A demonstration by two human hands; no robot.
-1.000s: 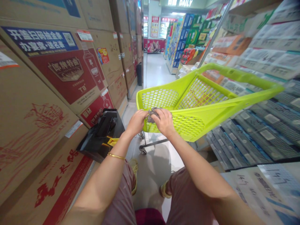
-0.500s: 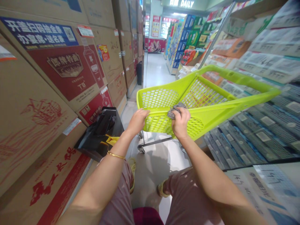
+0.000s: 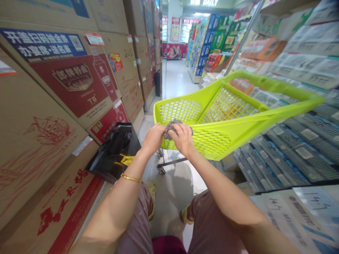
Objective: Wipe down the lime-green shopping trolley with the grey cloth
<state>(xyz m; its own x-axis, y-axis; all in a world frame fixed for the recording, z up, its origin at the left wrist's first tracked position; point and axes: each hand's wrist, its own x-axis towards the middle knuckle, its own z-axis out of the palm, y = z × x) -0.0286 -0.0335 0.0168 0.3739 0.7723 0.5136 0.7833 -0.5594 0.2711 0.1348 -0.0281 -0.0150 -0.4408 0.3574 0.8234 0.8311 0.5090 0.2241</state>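
Observation:
A lime-green plastic shopping cart (image 3: 249, 121) with mesh sides stands crosswise before me, its handle toward the right. My left hand (image 3: 155, 137) is closed on the rim at the cart's near left corner. Right beside it, my right hand (image 3: 183, 138) presses a crumpled grey cloth (image 3: 172, 127) against the top of the near side. The fingers of that hand curl over the cloth and partly cover it. Under the basket, a dark metal frame and a caster wheel (image 3: 161, 169) show.
Stacked cardboard cartons (image 3: 76, 81) line the left. A black box with a yellow part (image 3: 116, 151) stands on the floor by them. Packaged goods fill the shelves (image 3: 299, 70) on the right, with handwritten signs lower down. The tiled aisle (image 3: 177, 79) runs ahead past the cart.
My right hand slid the cloth rightward along the rim, then came back left beside my left hand. The left hand kept its grip, and the cart shifted slightly.

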